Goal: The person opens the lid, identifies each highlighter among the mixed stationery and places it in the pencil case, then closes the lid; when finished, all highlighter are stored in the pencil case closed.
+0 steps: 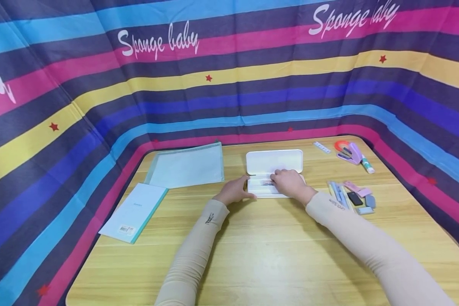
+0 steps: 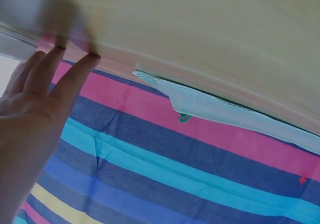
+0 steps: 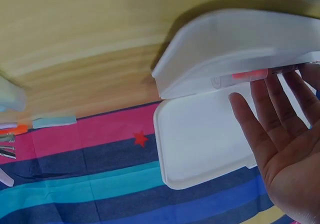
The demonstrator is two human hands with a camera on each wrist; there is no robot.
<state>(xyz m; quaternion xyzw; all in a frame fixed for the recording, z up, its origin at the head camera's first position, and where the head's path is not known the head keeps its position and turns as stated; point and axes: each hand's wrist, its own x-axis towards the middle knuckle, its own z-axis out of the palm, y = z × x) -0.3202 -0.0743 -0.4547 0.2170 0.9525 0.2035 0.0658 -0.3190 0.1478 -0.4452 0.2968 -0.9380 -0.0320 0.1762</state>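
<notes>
A white pencil case (image 1: 274,161) lies on the table with its lid raised toward the back. At its left end my left hand (image 1: 235,190) holds it, thumb near the front edge and fingers along the side. My right hand (image 1: 289,182) reaches into the tray from the right. In the right wrist view, this hand pinches a pen (image 3: 250,75) with a clear end and a red section, low inside the case. Fingers cover part of the pen. The left wrist view shows the left hand's fingers (image 2: 75,79) extended, with the case's pale edge beside them.
At the back left lies a pale mesh zip pouch (image 1: 187,165), with a white and teal notebook (image 1: 135,212) before it. Pens (image 1: 340,195), a black block (image 1: 354,198) and erasers (image 1: 365,210) sit right. Farther back are a purple stapler (image 1: 353,154), orange tape (image 1: 340,145) and glue stick (image 1: 367,165).
</notes>
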